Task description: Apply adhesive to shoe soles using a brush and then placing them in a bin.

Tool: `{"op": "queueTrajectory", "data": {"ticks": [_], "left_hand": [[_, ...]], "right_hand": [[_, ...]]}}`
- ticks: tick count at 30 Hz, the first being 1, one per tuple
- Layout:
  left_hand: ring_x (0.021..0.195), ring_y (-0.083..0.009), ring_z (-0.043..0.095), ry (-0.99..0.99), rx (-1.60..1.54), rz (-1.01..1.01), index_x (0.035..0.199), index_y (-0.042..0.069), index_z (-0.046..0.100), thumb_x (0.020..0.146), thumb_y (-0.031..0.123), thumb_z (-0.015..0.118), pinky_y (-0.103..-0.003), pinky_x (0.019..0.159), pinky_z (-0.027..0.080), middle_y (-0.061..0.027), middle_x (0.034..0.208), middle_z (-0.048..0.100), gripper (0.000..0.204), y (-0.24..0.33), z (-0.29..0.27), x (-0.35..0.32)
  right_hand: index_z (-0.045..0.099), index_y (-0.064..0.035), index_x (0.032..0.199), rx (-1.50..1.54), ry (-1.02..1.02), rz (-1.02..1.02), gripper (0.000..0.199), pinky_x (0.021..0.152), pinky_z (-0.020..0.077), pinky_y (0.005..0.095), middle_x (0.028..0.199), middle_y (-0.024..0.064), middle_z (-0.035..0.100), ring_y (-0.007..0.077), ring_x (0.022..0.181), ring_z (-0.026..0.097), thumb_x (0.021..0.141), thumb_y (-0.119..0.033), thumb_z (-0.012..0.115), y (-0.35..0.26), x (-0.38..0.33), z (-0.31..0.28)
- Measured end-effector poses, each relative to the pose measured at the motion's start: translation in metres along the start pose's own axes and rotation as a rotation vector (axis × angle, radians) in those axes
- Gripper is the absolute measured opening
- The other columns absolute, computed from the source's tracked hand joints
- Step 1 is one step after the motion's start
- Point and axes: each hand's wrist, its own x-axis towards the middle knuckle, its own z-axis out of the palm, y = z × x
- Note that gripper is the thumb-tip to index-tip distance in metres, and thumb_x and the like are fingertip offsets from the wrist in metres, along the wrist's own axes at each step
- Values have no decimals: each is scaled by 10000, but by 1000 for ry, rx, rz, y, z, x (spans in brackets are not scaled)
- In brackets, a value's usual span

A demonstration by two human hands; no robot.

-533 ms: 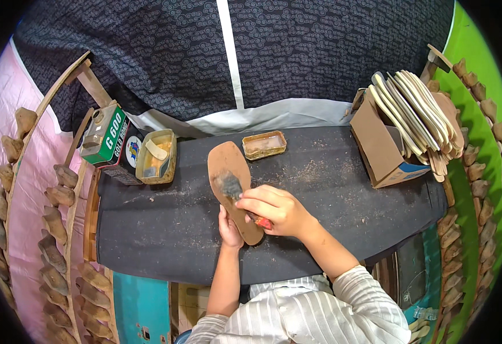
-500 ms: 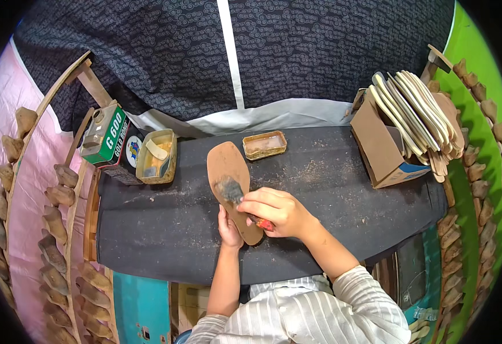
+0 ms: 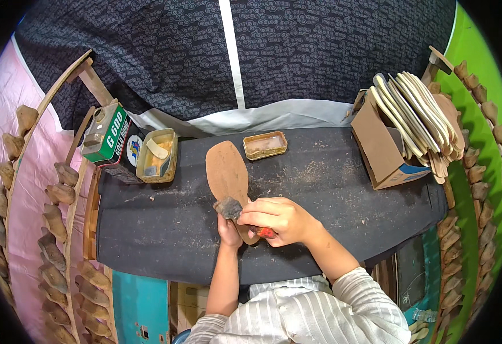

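A brown shoe sole (image 3: pixel 227 167) is held up over the dark cloth, its wide end pointing away from me. My left hand (image 3: pixel 228 231) is closed round its left edge near the narrow end; the fingers beneath it are hidden. My right hand (image 3: pixel 283 220) grips a brush with a red handle and a matted dark grey head (image 3: pixel 228 208). That head lies across the middle of the sole, over its left edge and just above my left fingertips. Part of the sole's narrow end is covered by my right hand.
A shallow tray (image 3: pixel 265 155) lies beyond the sole. At the left stand a green-and-black metal can (image 3: pixel 106 137) and a plastic tub (image 3: pixel 170 167) with a scoop inside. A cardboard box (image 3: pixel 377 155) of soles is at right. Racks of shoe lasts (image 3: pixel 53 252) flank the table.
The brush head has moved down the sole toward me and slightly left, to the edge by my left hand. My left hand keeps its hold on the sole.
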Motion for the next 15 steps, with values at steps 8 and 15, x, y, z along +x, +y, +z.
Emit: {"op": "queueTrajectory", "data": {"ticks": [8,15], "left_hand": [[935,-171,583,186,-17,-35,1191,57,511,973,486,207,-300,797,473,-81,1076,604,568,8,20,0],[940,-220,570,98,-3,8,1117,33,521,972,473,187,-343,854,450,-108,1008,597,571,15,39,1]], "right_hand": [[643,-37,958,-75,22,23,371,706,532,348,946,106,629,271,813,638,596,-47,725,0,-1,2],[648,-45,954,-14,5,52,376,714,531,344,951,83,632,264,810,638,585,-28,718,-3,-15,0]]}}
